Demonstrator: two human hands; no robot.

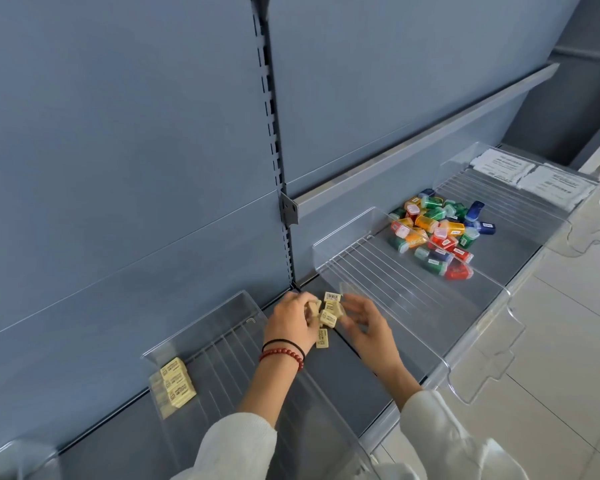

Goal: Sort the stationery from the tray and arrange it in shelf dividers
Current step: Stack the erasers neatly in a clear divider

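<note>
At the far left, a stack of pale yellow eraser blocks point(174, 384) is sitting at the back of a clear plastic shelf divider point(201, 327). Next, the left hand point(291, 318), wearing a black elastic band and a red bead bracelet point(283, 353) on the wrist, is curling its fingers round some of the small cream rectangular erasers point(329, 315), gripping them just above the grey metal shelf point(343, 393). This cluster is lying in the gap between 2 dividers. The right hand point(364, 323) is meeting the cluster from the other side, fingertips touching it; I cannot tell whether it is pinching any. Further right, a second clear ribbed divider point(413, 306) is standing, then a pile of colourful translucent plastic boxes point(433, 230), and finally 2 flat white packets point(534, 178).
</note>
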